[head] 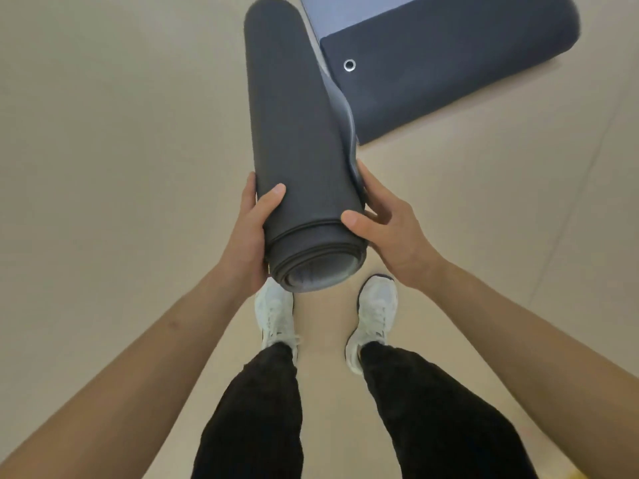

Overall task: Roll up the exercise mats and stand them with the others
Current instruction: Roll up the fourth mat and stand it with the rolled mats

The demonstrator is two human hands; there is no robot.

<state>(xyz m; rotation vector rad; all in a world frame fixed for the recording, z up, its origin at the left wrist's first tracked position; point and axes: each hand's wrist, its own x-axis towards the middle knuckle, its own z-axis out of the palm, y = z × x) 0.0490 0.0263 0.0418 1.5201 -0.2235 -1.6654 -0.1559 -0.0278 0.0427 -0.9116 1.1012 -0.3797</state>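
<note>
The left grip (247, 236) and right grip (392, 240) both clasp the near end of the rolled mat (297, 133). Its outer flap (343, 112) gapes on the right, so a slack hold could let it unroll. It may rest on the bare beige floor (103, 133). A second mat (449, 63) lies flat, far right.

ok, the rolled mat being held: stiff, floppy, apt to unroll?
The rolled mat likely unrolls if released: its outer flap lifts away. Looks straight with left hand and right hand gripping one end, so fairly stiff. Round, may roll.
</note>
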